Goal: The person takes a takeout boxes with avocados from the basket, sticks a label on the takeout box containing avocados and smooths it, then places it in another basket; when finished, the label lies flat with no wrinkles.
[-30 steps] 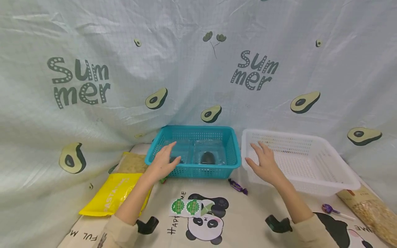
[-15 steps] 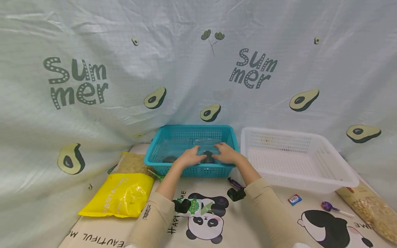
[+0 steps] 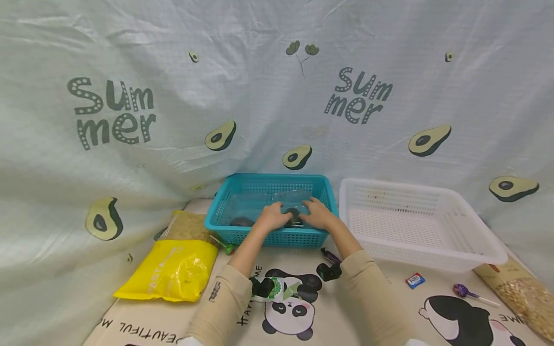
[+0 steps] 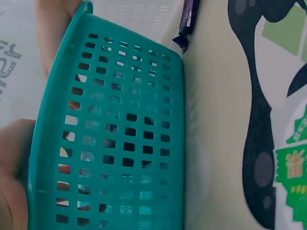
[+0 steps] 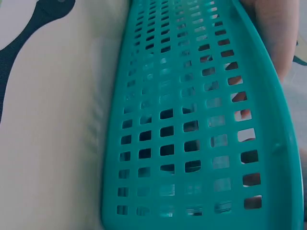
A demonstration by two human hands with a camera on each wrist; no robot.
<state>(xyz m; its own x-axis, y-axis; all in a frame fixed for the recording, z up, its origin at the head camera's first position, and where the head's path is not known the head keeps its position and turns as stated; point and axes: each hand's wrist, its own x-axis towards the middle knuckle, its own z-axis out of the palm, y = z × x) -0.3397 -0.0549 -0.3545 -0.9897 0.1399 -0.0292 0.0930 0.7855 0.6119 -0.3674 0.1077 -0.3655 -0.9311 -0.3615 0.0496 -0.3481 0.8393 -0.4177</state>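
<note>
Both hands reach over the front rim into a teal plastic basket [image 3: 298, 239]. My left hand [image 3: 272, 217] grips the left side of a clear plastic box [image 3: 291, 196], and my right hand [image 3: 319, 214] grips its right side. Through the clear plastic shows a dark round thing [image 3: 295, 215]. A second clear box [image 3: 248, 201], also with something dark at its bottom, lies to the left in the same basket. In the left wrist view the basket wall hides most of the fingers of my left hand [image 4: 14, 172]; the right wrist view shows mainly that wall as well.
A white basket [image 3: 398, 257] stands close on the right, with a bag of oat-like flakes [image 3: 519, 293] beside it. Left lies a yellow pasta bag [image 3: 173, 271]. A purple-wrapped candy [image 3: 330, 256], a small red-blue packet [image 3: 414, 280], a lollipop [image 3: 464, 290] and green stickers [image 3: 277, 290] lie in front.
Both hands came from above the two baskets, the right one moving left, into the teal basket and closed on the right-hand clear box. The box's back edge now sits slightly higher.
</note>
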